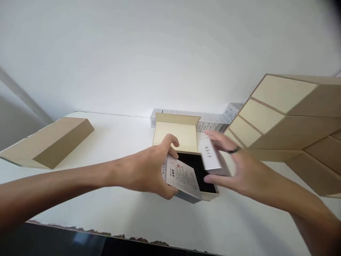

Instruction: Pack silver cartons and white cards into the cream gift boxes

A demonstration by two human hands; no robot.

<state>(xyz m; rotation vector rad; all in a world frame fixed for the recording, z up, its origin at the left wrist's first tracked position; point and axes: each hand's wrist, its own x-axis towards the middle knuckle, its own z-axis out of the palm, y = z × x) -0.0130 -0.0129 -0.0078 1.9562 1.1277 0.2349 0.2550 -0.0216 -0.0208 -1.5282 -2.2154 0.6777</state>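
Note:
In the middle of the table lies an open cream gift box (176, 137), its hinged lid folded back and its inside black. My left hand (150, 169) is closed round a small white carton (183, 176) with dark print and a red mark, held tilted over the box's left side. Another white carton (209, 154) is gripped between the thumb and fingers of my right hand (230, 156), above the box's right edge and slightly blurred. A dark ring or band shows on that hand. The cartons cover part of the box's inside and front wall.
Against the wall behind the box stands a row of white cartons (210, 124). Several cream boxes (287, 110) are stacked at the right, close to my right arm. One closed tan box (50, 140) lies at the left. The table's chipped front edge (112, 235) runs below my arms.

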